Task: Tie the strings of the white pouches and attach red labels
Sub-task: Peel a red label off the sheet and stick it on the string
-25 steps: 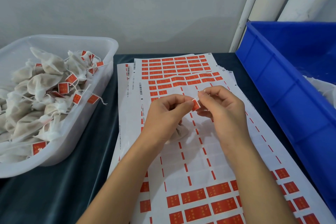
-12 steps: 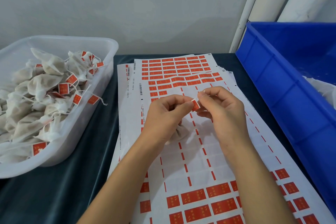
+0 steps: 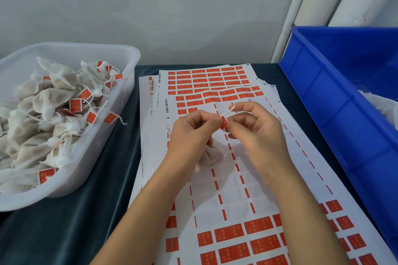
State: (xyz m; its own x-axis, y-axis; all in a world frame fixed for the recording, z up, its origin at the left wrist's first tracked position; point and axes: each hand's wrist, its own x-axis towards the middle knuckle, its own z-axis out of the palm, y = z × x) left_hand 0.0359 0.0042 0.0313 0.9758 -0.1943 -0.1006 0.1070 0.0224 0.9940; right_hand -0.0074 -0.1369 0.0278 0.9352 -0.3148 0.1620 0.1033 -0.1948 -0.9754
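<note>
1. Both hands meet over the middle of the bench, above the sticker sheets. The left hand (image 3: pixel 193 133) pinches a red label (image 3: pixel 224 123) between thumb and forefinger; the right hand (image 3: pixel 256 133) pinches the same label from the other side, its fingers curled.

2. What has changed: a moment ago the label sat flat between the two thumbs with no string showing. Now a short length of white string (image 3: pixel 228 111) pokes up out of the label toward the far edge of the bench, and the label looks folded narrower.

3. My reading is that the label has just been folded round the string and is being pressed closed, so this pouch is nearly finished.

4. The white pouch (image 3: pixel 207 157) being worked on hangs below the left hand, partly hidden by it, and seems to rest on the sheets. Whether its string is knotted cannot be seen.

5. The sticker sheets (image 3: pixel 226 180) lie fanned from the far edge to the near edge of the bench. The top sheet's middle rows are stripped bare; whole red labels remain at its far and near ends.

6. The clear tub (image 3: pixel 129 54) at the left edge holds a heap of pouches already carrying red labels. The blue crate (image 3: pixel 323 101) along the right edge shows only a little white material at its side, probably pouches still to do.

7. Next, I judge, the finished pouch goes to the clear tub.
</note>
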